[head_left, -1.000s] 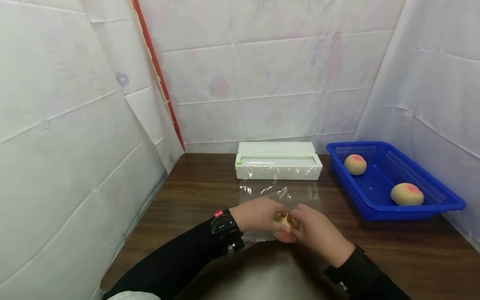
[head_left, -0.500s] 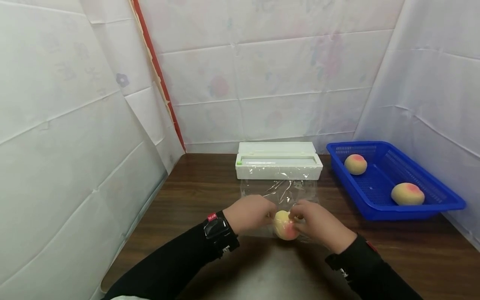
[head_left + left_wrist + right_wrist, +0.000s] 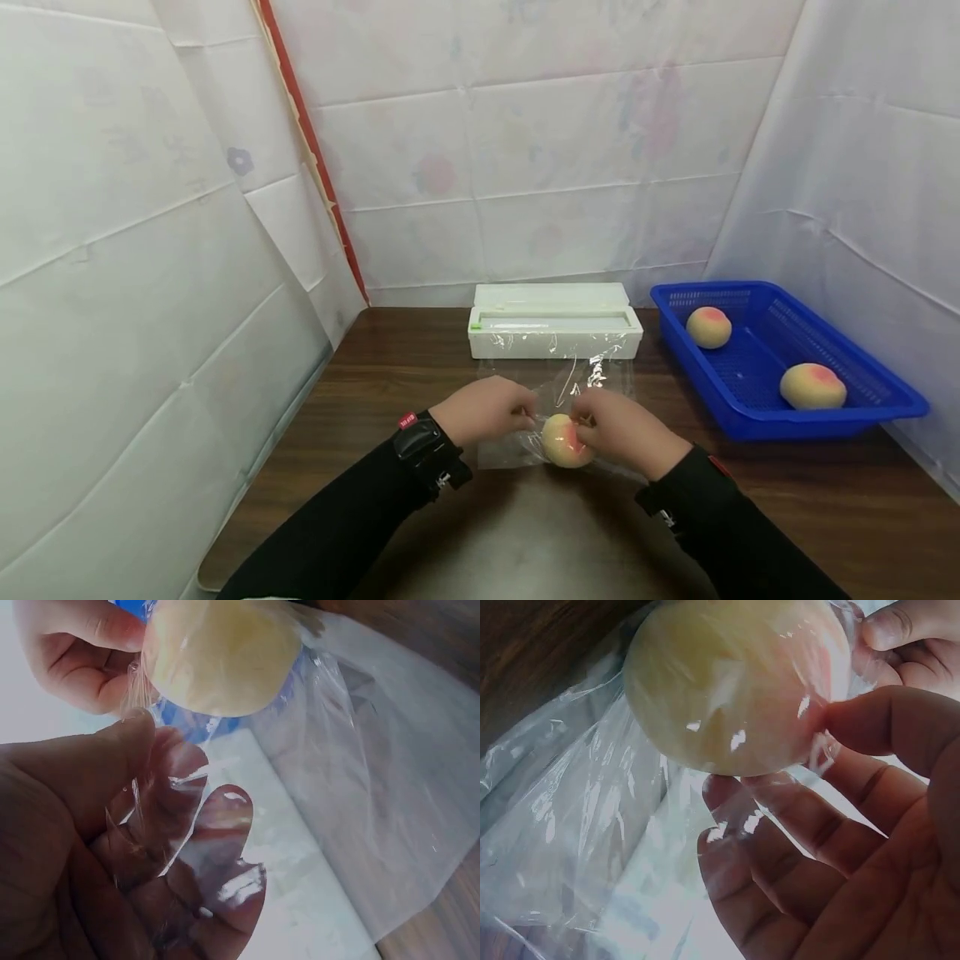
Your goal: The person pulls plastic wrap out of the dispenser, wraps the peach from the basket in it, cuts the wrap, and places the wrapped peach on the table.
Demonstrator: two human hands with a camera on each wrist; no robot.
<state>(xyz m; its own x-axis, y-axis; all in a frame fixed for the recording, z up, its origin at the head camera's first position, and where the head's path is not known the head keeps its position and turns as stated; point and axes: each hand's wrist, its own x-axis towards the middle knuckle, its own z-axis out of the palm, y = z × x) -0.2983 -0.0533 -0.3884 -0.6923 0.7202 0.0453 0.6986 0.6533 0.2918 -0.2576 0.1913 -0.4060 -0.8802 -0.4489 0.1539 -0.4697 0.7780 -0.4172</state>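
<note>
A yellow-and-pink peach point(image 3: 564, 443) sits low between the two hands, with clear cling film point(image 3: 506, 454) drawn over it. My left hand point(image 3: 483, 412) pinches the film between thumb and fingers, just left of the peach. On the other side, my right hand point(image 3: 626, 429) pinches film close against the fruit. The right wrist view shows its thumb at the pink side of the wrapped peach point(image 3: 727, 690) and other fingers behind the film. Loose film point(image 3: 352, 787) spreads away from the peach in the left wrist view.
A white cling film box point(image 3: 555, 344) with its lid up stands at the back; film runs from it toward the hands. To the right, a blue basket point(image 3: 750, 362) contains one peach point(image 3: 708, 327) and another peach point(image 3: 813, 386). White sheeting point(image 3: 540, 142) encloses the brown table point(image 3: 405, 350).
My left hand has moved away from the peach to the left and slightly back, drawing film outward. The right hand has shifted slightly back. More of the peach shows between them.
</note>
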